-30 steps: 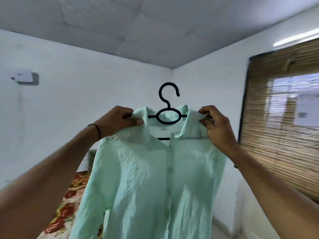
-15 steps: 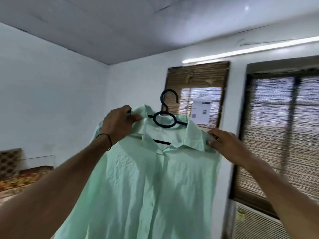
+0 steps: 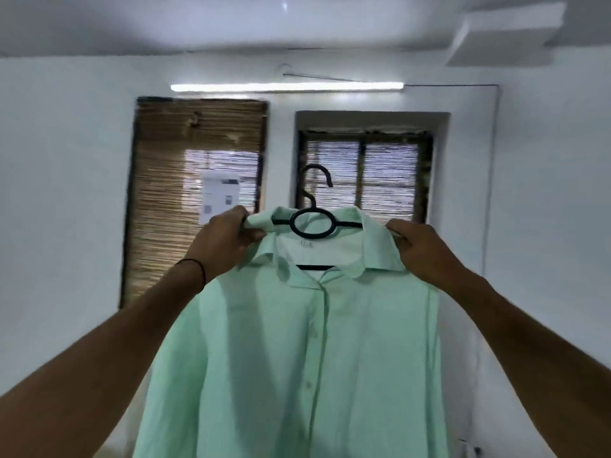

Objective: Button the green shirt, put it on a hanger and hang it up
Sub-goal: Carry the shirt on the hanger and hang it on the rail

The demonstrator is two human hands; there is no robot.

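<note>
The pale green shirt hangs buttoned down its front on a black plastic hanger, held up at head height in front of me. The hanger's hook points up and hooks onto nothing. My left hand pinches the shirt's left shoulder by the collar. My right hand grips the right shoulder at the collar's edge. The hanger's shoulder arms are hidden inside the cloth.
Straight ahead is a white wall with two windows covered by bamboo blinds, one carrying a white paper sheet. A tube light glows above them. A thin rod or wire runs along the wall near the ceiling.
The view has swung right from the room's corner to face the two windows. The shirt on its hanger travelled with both hands, and my right hand rose level with the left.
</note>
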